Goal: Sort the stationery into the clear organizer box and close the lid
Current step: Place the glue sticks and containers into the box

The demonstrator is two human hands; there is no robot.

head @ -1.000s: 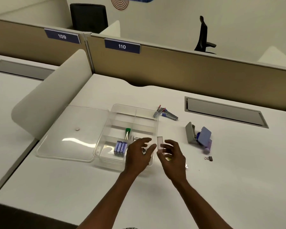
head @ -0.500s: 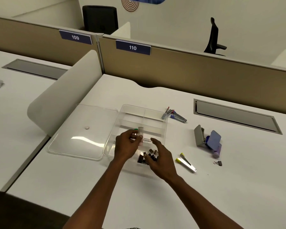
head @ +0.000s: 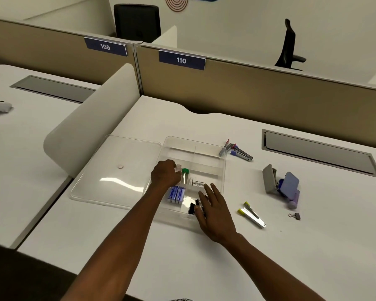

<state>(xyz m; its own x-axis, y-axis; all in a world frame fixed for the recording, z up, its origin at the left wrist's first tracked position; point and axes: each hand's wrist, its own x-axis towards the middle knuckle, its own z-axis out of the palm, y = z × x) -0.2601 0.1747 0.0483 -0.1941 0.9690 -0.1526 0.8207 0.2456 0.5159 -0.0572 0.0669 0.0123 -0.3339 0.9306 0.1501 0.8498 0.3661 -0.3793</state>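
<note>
The clear organizer box (head: 223, 168) lies open on the white desk, its lid (head: 115, 168) flat to the left. Inside are blue staple boxes (head: 176, 194), a green-capped tube (head: 185, 173), a small labelled box (head: 197, 183) and black binder clips (head: 193, 207). My left hand (head: 165, 175) is over the box's left side, fingers closed on a small clear case (head: 178, 167) beside the green cap. My right hand (head: 213, 210) hovers at the box's front right corner, fingers spread, holding nothing.
On the desk right of the box lie a yellow-tipped stapler (head: 251, 214), a red and blue pile of staplers (head: 237, 149), a grey and purple heap of items (head: 282, 187) and a lone binder clip (head: 295, 216). A curved white divider (head: 89, 118) stands left.
The small clear case passed from between both hands into my left hand, which carried it left into the box. My right hand let go and dropped to the box's front right corner.
</note>
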